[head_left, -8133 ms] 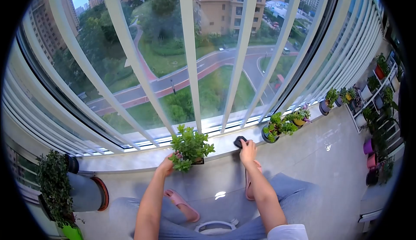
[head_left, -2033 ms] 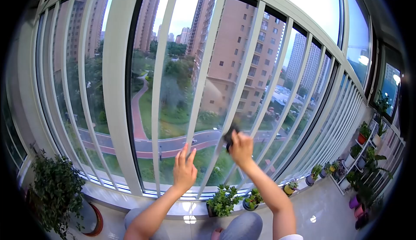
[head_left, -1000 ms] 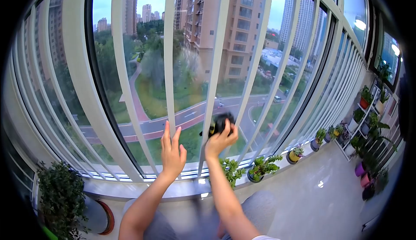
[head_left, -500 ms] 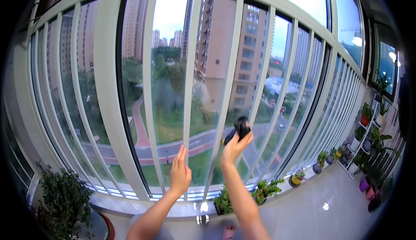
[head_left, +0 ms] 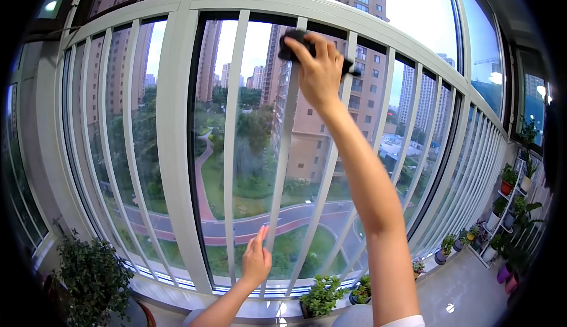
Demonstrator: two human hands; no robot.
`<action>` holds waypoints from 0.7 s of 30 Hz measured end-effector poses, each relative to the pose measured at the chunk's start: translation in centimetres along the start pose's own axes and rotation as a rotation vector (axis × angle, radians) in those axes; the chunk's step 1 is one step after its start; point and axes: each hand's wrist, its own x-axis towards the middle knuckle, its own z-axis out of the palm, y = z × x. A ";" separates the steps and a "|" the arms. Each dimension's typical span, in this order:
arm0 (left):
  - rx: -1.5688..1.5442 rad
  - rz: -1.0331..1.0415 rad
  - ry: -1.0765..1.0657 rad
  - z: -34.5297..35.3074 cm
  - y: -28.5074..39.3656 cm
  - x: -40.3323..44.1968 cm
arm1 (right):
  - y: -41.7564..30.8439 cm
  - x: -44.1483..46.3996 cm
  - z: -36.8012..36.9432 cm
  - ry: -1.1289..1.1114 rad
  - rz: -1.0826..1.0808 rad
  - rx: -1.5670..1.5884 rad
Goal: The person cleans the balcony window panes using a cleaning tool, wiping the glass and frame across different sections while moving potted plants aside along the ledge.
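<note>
My right hand (head_left: 322, 70) is raised to the upper part of the white window railing (head_left: 263, 1). Its fingers are bunched around a black cloth (head_left: 290, 45), blurred by motion, which is pressed against the top of a vertical bar (head_left: 288, 111). A dark end of the cloth hangs out on the right side of the hand. Low down, my left hand (head_left: 257, 261) rests against the lower part of the same bar, fingers stretched upward and nothing seen in it. Window glass lies behind the bars.
A large leafy plant (head_left: 94, 280) stands at the lower left. Small potted plants (head_left: 322, 296) line the ledge below the railing, and a white plant rack (head_left: 499, 224) with several pots is at the right. Tall buildings and a curved road show outside.
My right hand has gone up with the black cloth, from the middle of the railing to near its top rail. The view has tilted upward; my left hand stays low by the bar.
</note>
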 end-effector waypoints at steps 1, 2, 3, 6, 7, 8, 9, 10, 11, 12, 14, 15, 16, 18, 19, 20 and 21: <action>0.001 -0.006 0.001 -0.2 0.2 0.2 | -0.9 -1.8 -0.5 0.005 -0.014 0.011; 0.006 -0.013 0.001 -0.3 0.5 0.3 | -1.8 -3.7 -0.8 0.008 -0.028 0.025; 0.013 -0.018 -0.003 -0.5 0.7 0.1 | -2.6 -5.5 -1.6 -0.004 -0.068 0.017; 0.012 -0.050 -0.032 -0.6 0.8 -0.3 | -1.9 -6.7 -1.7 0.020 -0.145 -0.022; 0.016 -0.044 -0.030 -0.8 0.7 0.0 | -1.2 -5.6 -1.5 -0.003 -0.153 -0.011; 0.021 0.000 -0.037 -1.0 1.1 -0.1 | -0.6 -4.6 -1.3 -0.034 -0.164 0.000; 0.023 0.044 -0.045 -1.1 1.4 0.0 | -0.2 -2.9 -1.4 -0.064 -0.141 -0.006; 0.023 0.044 -0.044 -1.2 1.4 0.0 | 0.3 -1.4 -0.9 -0.071 -0.098 0.000; 0.041 0.091 -0.038 -1.3 1.4 0.1 | 0.6 -0.1 -0.7 -0.075 -0.052 0.046; 0.059 0.134 -0.031 -1.5 1.4 0.1 | 0.6 0.7 -0.5 -0.082 -0.005 0.094; 0.038 0.113 -0.007 -1.5 1.4 0.1 | -0.3 0.5 -0.6 -0.115 0.047 0.117; 0.020 0.102 0.013 -1.5 1.3 0.2 | -1.2 -0.5 -0.8 -0.091 0.062 0.147; 0.019 0.097 0.007 -1.6 1.2 0.3 | -1.9 -1.9 -1.2 -0.064 0.080 0.174; 0.025 0.046 0.085 -1.5 1.1 0.4 | -3.9 -6.2 -2.8 -0.048 0.029 0.161; 0.024 0.036 0.083 -1.6 0.9 0.5 | -5.4 -8.8 -4.0 -0.083 0.042 0.165; 0.029 0.022 0.106 -1.7 0.8 0.5 | -6.8 -11.9 -5.0 -0.091 0.025 0.175; 0.033 0.004 0.125 -1.7 0.7 0.5 | -8.4 -15.0 -6.3 -0.119 -0.002 0.166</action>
